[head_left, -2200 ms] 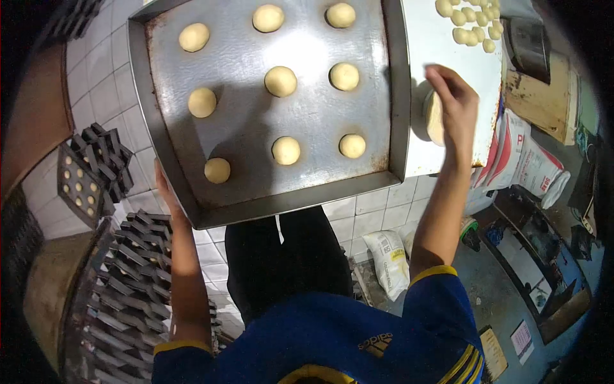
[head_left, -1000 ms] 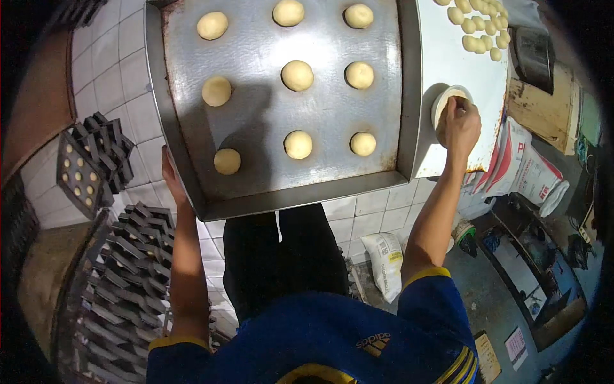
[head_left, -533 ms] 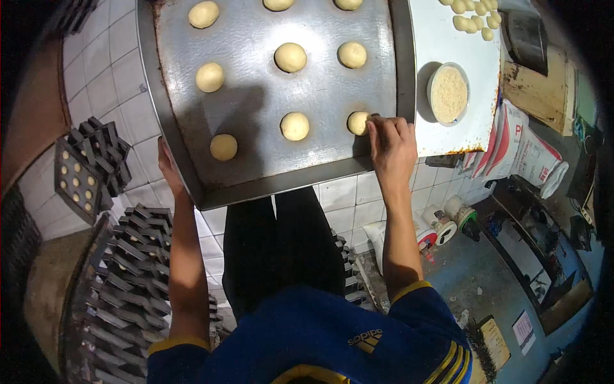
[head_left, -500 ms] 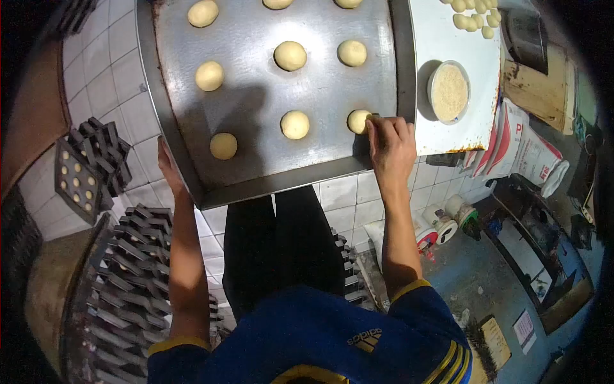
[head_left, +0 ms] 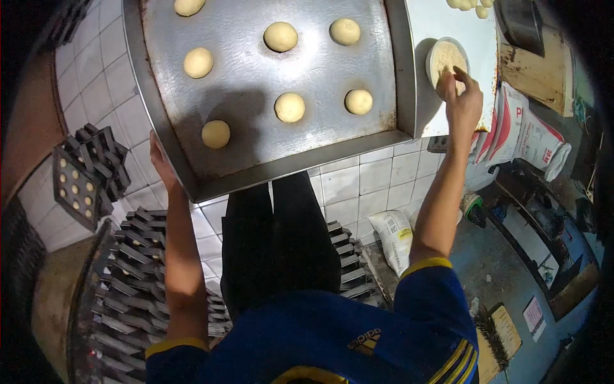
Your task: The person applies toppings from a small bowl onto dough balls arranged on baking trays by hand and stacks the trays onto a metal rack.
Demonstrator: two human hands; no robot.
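Observation:
A large metal baking tray (head_left: 268, 168) carries several round, pale dough balls spaced in rows; one dough ball (head_left: 359, 102) lies near its right front corner. My left hand (head_left: 162, 162) grips the tray's left side wall from outside, its fingers partly hidden by the wall. To the right of the tray, a small round bowl (head_left: 430, 59) of pale, grainy crumbs (head_left: 446, 54) stands on a white surface (head_left: 430, 121). Over the bowl is my right hand (head_left: 464, 96), thumb and fingers curled down into the crumbs in a pinch.
More dough balls (head_left: 476, 5) sit at the white surface's far end. Crosswise-stacked trays (head_left: 131, 281) stand at the lower left, and a dough-filled tray (head_left: 77, 189) tops another stack. White and red sacks (head_left: 524, 131) lean at the right. Another sack (head_left: 391, 237) lies lower down.
My right hand has left the dough ball at the tray's right front corner and moved right to the crumb bowl. The left hand keeps its grip; the view has shifted slightly.

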